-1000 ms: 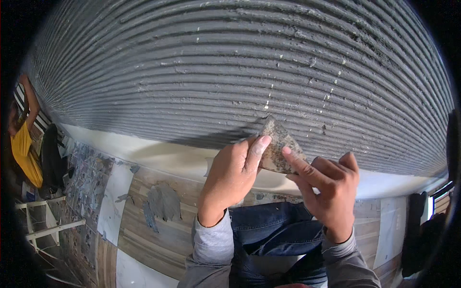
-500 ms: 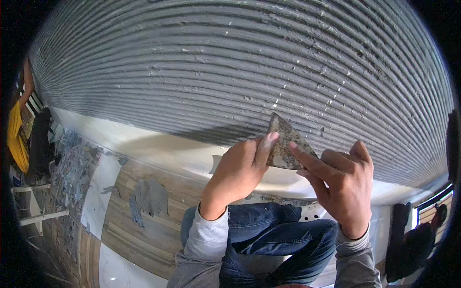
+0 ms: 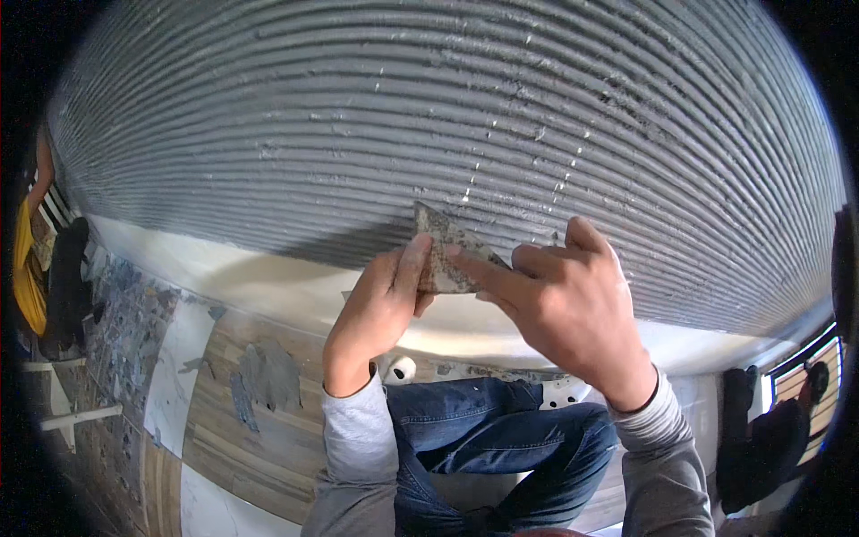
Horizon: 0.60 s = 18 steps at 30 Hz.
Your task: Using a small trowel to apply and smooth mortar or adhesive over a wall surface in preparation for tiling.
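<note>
Both hands pinch a small mortar-caked trowel blade (image 3: 450, 253) in front of the ridged grey wall (image 3: 447, 116). The left hand (image 3: 376, 313) grips its left edge, the right hand (image 3: 573, 309) its lower right; its tip points up-left.

Ridged grey wall (image 3: 358, 116); wood-look floor tiles (image 3: 268, 438); tape roll (image 3: 403, 368).

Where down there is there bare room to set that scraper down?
The white band under the combed grey wall, left of the left hand, looks bare. So does the wood-look floor beside the jeans, past its grey smear. Crowded: around both hands holding the scraper, and the far-left clutter.
</note>
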### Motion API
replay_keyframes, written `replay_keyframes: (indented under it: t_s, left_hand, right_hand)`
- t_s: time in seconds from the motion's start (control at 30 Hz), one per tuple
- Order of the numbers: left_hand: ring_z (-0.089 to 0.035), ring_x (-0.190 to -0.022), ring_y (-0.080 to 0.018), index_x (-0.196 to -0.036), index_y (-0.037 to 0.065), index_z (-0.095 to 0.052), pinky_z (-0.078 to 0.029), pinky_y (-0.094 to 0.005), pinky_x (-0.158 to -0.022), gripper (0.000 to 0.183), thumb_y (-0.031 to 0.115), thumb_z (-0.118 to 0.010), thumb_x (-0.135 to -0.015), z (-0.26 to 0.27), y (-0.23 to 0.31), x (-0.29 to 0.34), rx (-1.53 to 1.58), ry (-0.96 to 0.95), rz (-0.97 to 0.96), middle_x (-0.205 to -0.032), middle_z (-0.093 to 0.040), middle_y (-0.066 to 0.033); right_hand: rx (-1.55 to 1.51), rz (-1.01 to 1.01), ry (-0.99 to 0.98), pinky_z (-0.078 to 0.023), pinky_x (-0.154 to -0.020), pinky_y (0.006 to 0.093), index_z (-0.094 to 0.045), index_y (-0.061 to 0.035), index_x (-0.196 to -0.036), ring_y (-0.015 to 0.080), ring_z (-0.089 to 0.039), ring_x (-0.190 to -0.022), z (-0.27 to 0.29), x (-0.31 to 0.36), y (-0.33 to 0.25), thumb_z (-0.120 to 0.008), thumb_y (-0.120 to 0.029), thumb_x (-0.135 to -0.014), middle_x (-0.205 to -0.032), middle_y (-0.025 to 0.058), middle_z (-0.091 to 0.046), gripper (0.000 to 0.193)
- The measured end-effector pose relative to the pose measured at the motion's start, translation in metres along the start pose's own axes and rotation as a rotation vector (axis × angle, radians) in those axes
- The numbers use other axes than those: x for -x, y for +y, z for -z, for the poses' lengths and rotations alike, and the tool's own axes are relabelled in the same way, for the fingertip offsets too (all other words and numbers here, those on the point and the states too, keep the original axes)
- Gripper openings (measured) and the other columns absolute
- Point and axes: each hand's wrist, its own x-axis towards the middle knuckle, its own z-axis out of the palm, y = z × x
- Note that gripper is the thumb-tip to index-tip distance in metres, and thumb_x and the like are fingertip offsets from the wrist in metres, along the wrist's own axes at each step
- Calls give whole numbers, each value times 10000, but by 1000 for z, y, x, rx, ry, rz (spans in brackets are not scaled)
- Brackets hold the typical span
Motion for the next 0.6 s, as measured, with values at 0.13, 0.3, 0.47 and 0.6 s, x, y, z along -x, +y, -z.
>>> replay_keyframes:
  t_s: [0.13, 0.3, 0.47, 0.6]
  left_hand:
    - [-541, -523, -292, -950, -16, -639, -419, -417, -550, 463, 357, -395, -1078, -13, 11, 4, -172, -47, -43, -605, -568, -132]
    - [-588, -585, -387, -1123, -19, -614, -435, -468, -563, 328, 274, -490, -1043, -24, 10, 5, -324, -57, -287, -686, -606, -210]
    - [-434, -518, -252, -740, -67, -562, -415, -403, -580, 611, 422, -412, -1075, -20, 21, 7, -215, 5, -23, -547, -459, -159]
    - [-582, -575, -399, -1112, -17, -610, -424, -485, -534, 369, 307, -442, -1063, -22, 18, 4, -318, 16, -195, -669, -593, -211]
  right_hand:
    - [-43, -123, -68, -332, -637, 326, -717, -287, -1254, 148, -439, -507, 13, 16, -9, -727, -313, -834, -581, -46, -490, 421]
    - [19, -196, -107, -309, -657, 336, -715, -282, -1266, 161, -401, -525, 23, 28, -16, -730, -346, -822, -579, -37, -458, 449]
    - [7, -154, -140, -358, -640, 338, -707, -262, -1269, 160, -472, -515, 25, 19, -18, -717, -225, -801, -595, -38, -504, 470]
    - [-4, -135, -73, -333, -632, 330, -727, -294, -1239, 154, -429, -500, 17, 21, -3, -737, -331, -819, -566, -38, -502, 421]
